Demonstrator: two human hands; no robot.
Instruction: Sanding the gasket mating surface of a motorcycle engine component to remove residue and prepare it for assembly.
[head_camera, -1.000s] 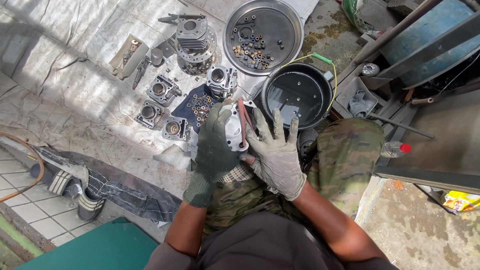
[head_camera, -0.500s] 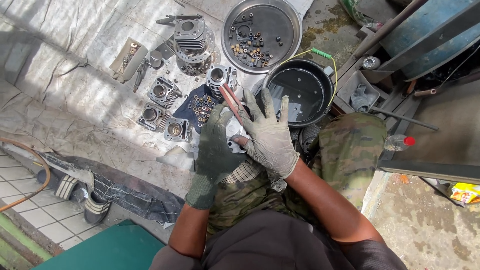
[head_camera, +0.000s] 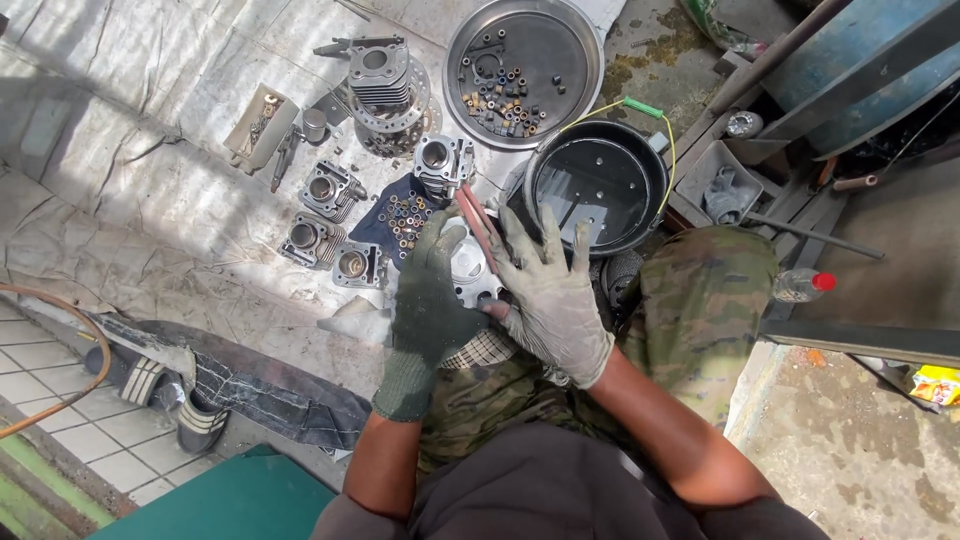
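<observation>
My left hand (head_camera: 432, 300), in a dark green glove, grips a pale metal engine part (head_camera: 470, 272) held over my lap. My right hand (head_camera: 552, 295), in a dirty grey glove, rests on the part's right side with its fingers spread, and a red-handled tool (head_camera: 477, 222) sticks up from under the palm between my two hands. Most of the metal part is hidden by the gloves.
Several engine cylinders (head_camera: 332, 188) and a finned cylinder (head_camera: 380, 72) lie on a grey sheet (head_camera: 150, 170). A round metal tray (head_camera: 580, 40) holds small bolts and rings; a black pan (head_camera: 650, 170) is beside my camouflage knee. A plastic bottle (head_camera: 800, 285) lies right.
Both hands with the metal part have shifted slightly up in view; the right fingers stay spread over it. The camera has tilted a little.
</observation>
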